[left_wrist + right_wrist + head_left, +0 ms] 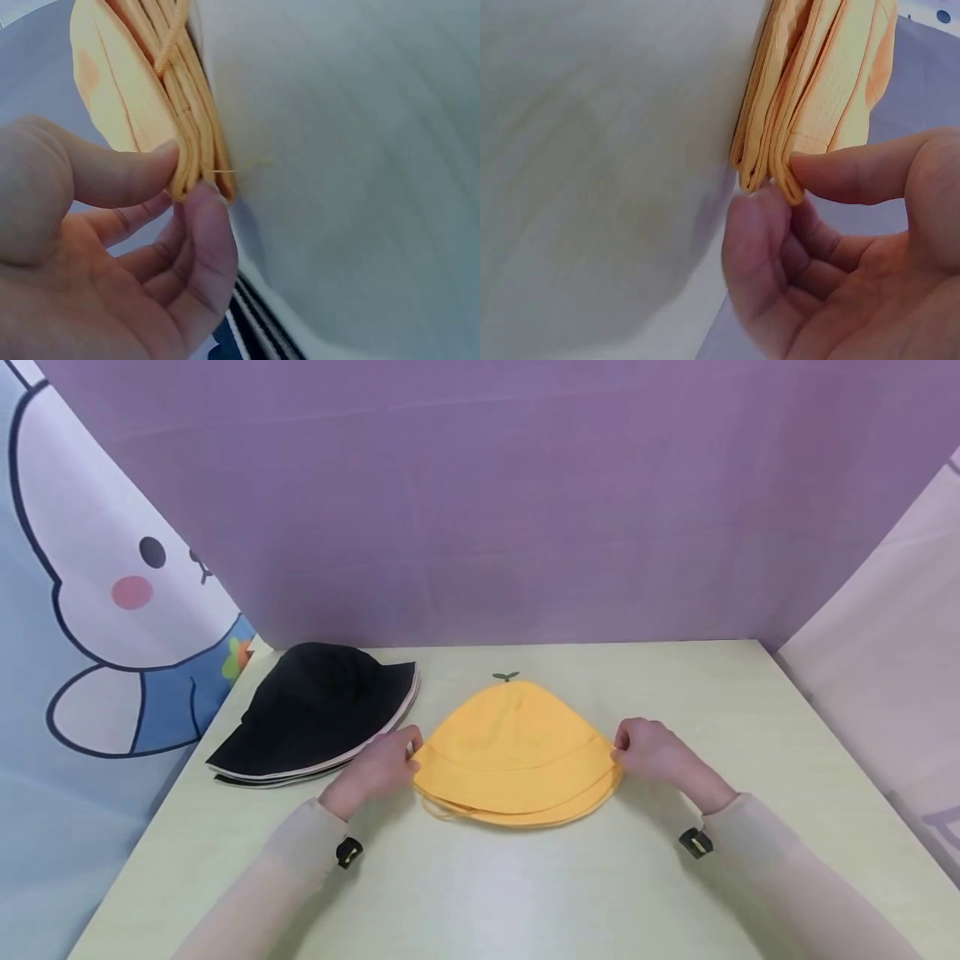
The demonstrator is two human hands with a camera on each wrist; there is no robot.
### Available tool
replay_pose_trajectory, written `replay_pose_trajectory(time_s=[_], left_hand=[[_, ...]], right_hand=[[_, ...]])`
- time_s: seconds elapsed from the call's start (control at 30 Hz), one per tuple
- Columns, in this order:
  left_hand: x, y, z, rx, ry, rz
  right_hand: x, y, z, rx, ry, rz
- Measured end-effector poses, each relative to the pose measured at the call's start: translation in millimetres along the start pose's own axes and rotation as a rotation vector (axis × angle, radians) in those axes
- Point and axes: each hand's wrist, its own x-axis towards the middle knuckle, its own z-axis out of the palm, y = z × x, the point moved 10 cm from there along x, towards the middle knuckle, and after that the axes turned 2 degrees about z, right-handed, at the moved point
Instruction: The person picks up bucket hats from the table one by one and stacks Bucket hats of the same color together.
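Flat yellow bucket hats point(517, 735), stacked with their brims layered, lie mid-table with a small green sprout point(506, 677) at the crown. My left hand point(384, 762) pinches the left corner of the brims; in the left wrist view its thumb point(142, 176) presses the folded edges from one side and a fingertip from the other. At the opposite corner, my right hand point(656, 750) pinches the brim. The right wrist view shows that thumb point(855, 172) on the upper hat's folded edge. A thin yellow cord point(442, 812) hangs out below the brim at the left.
Black bucket hats point(315, 714) with pale-edged brims lie stacked at the back left, close beside my left hand. The pale table point(495, 893) meets a purple cloth point(480, 527) behind it. A rabbit-print cloth point(112, 610) hangs at the left.
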Motion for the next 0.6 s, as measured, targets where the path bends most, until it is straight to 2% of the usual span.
replay_pose_trajectory(time_s=[0.1,0.17,0.3,0.37,0.43,0.47,0.53,0.6], left_hand=[[0.6,1.5,-0.7,0.043,-0.001,-0.01],[1.2,2.2,-2.5,0.076,-0.002,-0.023],[-0.8,12.8,-8.4,0.145,0.033,-0.038],[-2.8,27.2,-9.9,0.179,0.075,-0.001],[-5.5,45.2,-7.1,0.198,0.09,0.046],[-7.0,54.0,-3.7,0.203,0.079,0.067],[-9.7,68.5,5.5,0.223,0.039,0.098],[-11.5,77.9,14.7,0.249,-0.007,0.105]], right_hand=[[-2.7,-1,-2,-0.075,0.019,0.027],[-7.1,-10,-6,-0.143,0.083,0.011],[-23.6,-45,-15,-0.269,0.264,-0.118],[-31.3,-65,-13,-0.306,0.319,-0.205],[-36.2,-82,-7,-0.33,0.321,-0.263],[-36.7,-87,-3,-0.336,0.302,-0.275],[-35.6,-93,6,-0.34,0.246,-0.272],[-33.0,-91,15,-0.345,0.184,-0.234]])
